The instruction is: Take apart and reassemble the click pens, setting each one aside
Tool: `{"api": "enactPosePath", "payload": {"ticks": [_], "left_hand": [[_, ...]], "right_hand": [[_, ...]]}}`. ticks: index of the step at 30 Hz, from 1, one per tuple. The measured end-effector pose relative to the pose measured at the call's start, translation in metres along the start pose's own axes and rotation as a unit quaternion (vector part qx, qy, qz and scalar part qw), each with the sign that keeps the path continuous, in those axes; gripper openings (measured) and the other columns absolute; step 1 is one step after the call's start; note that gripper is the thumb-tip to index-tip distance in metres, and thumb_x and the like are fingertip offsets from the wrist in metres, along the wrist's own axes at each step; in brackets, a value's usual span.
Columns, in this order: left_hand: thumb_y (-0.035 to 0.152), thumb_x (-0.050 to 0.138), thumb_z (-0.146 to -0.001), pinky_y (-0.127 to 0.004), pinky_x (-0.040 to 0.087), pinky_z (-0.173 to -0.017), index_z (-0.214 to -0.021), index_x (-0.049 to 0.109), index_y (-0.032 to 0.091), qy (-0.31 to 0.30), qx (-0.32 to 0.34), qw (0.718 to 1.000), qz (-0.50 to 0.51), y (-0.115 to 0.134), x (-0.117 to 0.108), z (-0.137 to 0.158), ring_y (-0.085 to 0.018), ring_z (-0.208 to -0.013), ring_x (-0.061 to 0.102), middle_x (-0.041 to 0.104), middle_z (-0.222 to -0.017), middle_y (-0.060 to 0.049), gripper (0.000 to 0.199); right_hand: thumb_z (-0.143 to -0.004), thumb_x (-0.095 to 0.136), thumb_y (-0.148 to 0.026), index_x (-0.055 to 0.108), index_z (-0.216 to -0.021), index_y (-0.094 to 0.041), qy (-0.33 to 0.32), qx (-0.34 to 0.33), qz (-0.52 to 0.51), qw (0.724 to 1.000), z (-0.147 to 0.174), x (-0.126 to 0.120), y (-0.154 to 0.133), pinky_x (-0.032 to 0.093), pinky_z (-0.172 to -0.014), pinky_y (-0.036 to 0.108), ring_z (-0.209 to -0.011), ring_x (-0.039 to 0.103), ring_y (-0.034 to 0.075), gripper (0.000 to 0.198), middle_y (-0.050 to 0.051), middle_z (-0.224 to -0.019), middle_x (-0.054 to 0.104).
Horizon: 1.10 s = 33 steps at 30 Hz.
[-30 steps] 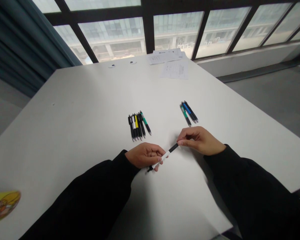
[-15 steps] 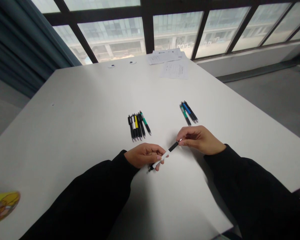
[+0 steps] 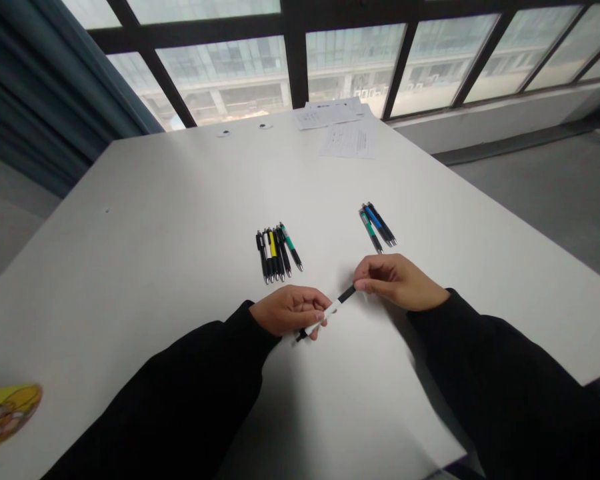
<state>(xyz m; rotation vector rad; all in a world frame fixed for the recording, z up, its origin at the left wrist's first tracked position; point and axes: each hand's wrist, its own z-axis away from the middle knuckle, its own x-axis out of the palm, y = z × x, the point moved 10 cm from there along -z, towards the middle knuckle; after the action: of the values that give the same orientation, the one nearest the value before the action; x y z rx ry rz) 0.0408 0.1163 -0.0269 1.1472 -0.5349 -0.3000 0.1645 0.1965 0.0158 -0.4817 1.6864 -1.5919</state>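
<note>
One pen (image 3: 332, 309) is pinched by the left hand (image 3: 291, 310) and right hand (image 3: 404, 283), both half curled. More pens (image 3: 273, 245) lie past them.

One handheld pen (image 3: 335, 307), a group of six pens (image 3: 273, 248), another group of three pens (image 3: 374, 219)

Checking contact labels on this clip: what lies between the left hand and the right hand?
In the head view, a white-and-black pen spans the gap, held by both left hand and right hand, with the white tabletop beneath.
</note>
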Motion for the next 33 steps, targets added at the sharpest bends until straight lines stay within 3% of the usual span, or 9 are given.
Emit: {"api": "enactPosePath", "payload": {"ticks": [3, 7, 12, 15, 19, 21, 26, 30, 33], "left_hand": [[0.039, 0.08, -0.077, -0.021, 0.051, -0.055, -0.097, 0.068, 0.01, 0.002, 0.0, 1.0, -0.002, 0.0, 0.0, 0.0, -0.01, -0.056, 0.064, 0.067, -0.074, -0.002, 0.037], [0.038, 0.08, -0.077, -0.021, 0.051, -0.055, -0.098, 0.068, 0.01, 0.005, 0.002, 1.0, -0.001, 0.0, -0.001, 0.0, -0.01, -0.056, 0.064, 0.068, -0.076, -0.003, 0.037], [0.036, 0.08, -0.077, -0.021, 0.051, -0.054, -0.096, 0.069, 0.011, 0.004, 0.001, 1.0, -0.005, 0.001, -0.001, 0.001, -0.01, -0.056, 0.064, 0.069, -0.075, -0.003, 0.034], [0.036, 0.081, -0.076, -0.021, 0.051, -0.054, -0.097, 0.069, 0.01, 0.003, -0.004, 1.0, -0.004, 0.0, -0.001, 0.001, -0.01, -0.056, 0.064, 0.069, -0.074, -0.003, 0.035], [0.037, 0.083, -0.073, -0.021, 0.051, -0.052, -0.095, 0.069, 0.01, 0.008, -0.01, 1.0, -0.005, 0.0, -0.001, 0.0, -0.01, -0.054, 0.064, 0.069, -0.074, -0.004, 0.037], [0.037, 0.084, -0.072, -0.02, 0.051, -0.052, -0.094, 0.069, 0.011, 0.015, -0.008, 1.0, -0.004, 0.002, -0.002, 0.0, -0.01, -0.053, 0.064, 0.07, -0.073, -0.003, 0.038], [0.035, 0.086, -0.068, -0.019, 0.049, -0.05, -0.091, 0.07, 0.011, 0.027, -0.008, 1.0, -0.006, 0.004, -0.001, 0.0, -0.01, -0.052, 0.063, 0.069, -0.066, -0.002, 0.037], [0.034, 0.086, -0.067, -0.021, 0.051, -0.052, -0.092, 0.073, 0.01, 0.054, 0.009, 0.998, -0.019, 0.004, -0.007, 0.0, -0.011, -0.052, 0.063, 0.07, -0.064, -0.003, 0.037], [0.031, 0.087, -0.067, -0.023, 0.054, -0.058, -0.092, 0.074, 0.011, 0.122, 0.068, 0.99, -0.015, 0.014, -0.025, 0.002, -0.012, -0.057, 0.065, 0.073, -0.069, -0.005, 0.035]], "right_hand": [[-0.096, 0.052, -0.052, 0.062, -0.064, -0.015, 0.0, 0.021, 0.073, 0.997, 0.0, 0.001, 0.002, 0.036, -0.057, 0.028, -0.054, 0.047, 0.012, 0.05, 0.001, -0.057, 0.055], [-0.089, 0.063, -0.051, 0.061, -0.075, -0.016, -0.007, -0.001, 0.025, 1.0, 0.001, 0.003, -0.005, 0.036, -0.057, 0.026, -0.056, 0.045, 0.011, 0.038, -0.002, -0.063, 0.055], [-0.098, 0.044, -0.055, 0.053, -0.06, -0.017, -0.015, 0.024, 0.092, 0.995, 0.002, 0.003, -0.002, 0.033, -0.056, 0.028, -0.052, 0.041, 0.011, 0.055, -0.001, -0.054, 0.049], [-0.093, 0.056, -0.053, 0.053, -0.069, -0.018, -0.028, -0.006, 0.051, 0.998, 0.003, 0.007, -0.007, 0.03, -0.054, 0.026, -0.055, 0.039, 0.011, 0.043, -0.004, -0.059, 0.047], [-0.097, 0.048, -0.055, 0.046, -0.057, -0.018, -0.046, 0.036, 0.08, 0.995, 0.004, 0.01, 0.004, 0.026, -0.051, 0.027, -0.048, 0.032, 0.009, 0.054, -0.005, -0.05, 0.04], [-0.098, 0.044, -0.056, 0.048, -0.06, -0.018, -0.04, 0.024, 0.08, 0.996, 0.004, 0.009, 0.001, 0.026, -0.052, 0.027, -0.049, 0.034, 0.01, 0.054, -0.004, -0.053, 0.042], [-0.092, 0.06, -0.051, 0.042, -0.062, -0.019, -0.071, 0.022, 0.055, 0.996, 0.005, 0.015, -0.002, 0.022, -0.05, 0.026, -0.052, 0.027, 0.009, 0.047, -0.007, -0.056, 0.033], [-0.093, 0.059, -0.049, 0.037, -0.059, -0.02, -0.064, 0.043, 0.038, 0.996, 0.004, 0.014, 0.0, 0.02, -0.049, 0.027, -0.051, 0.024, 0.008, 0.05, -0.007, -0.054, 0.029], [-0.095, 0.057, -0.046, 0.042, -0.06, -0.019, -0.027, 0.038, -0.013, 0.999, 0.004, 0.004, -0.001, 0.022, -0.049, 0.027, -0.05, 0.028, 0.008, 0.047, -0.006, -0.053, 0.037]]}}
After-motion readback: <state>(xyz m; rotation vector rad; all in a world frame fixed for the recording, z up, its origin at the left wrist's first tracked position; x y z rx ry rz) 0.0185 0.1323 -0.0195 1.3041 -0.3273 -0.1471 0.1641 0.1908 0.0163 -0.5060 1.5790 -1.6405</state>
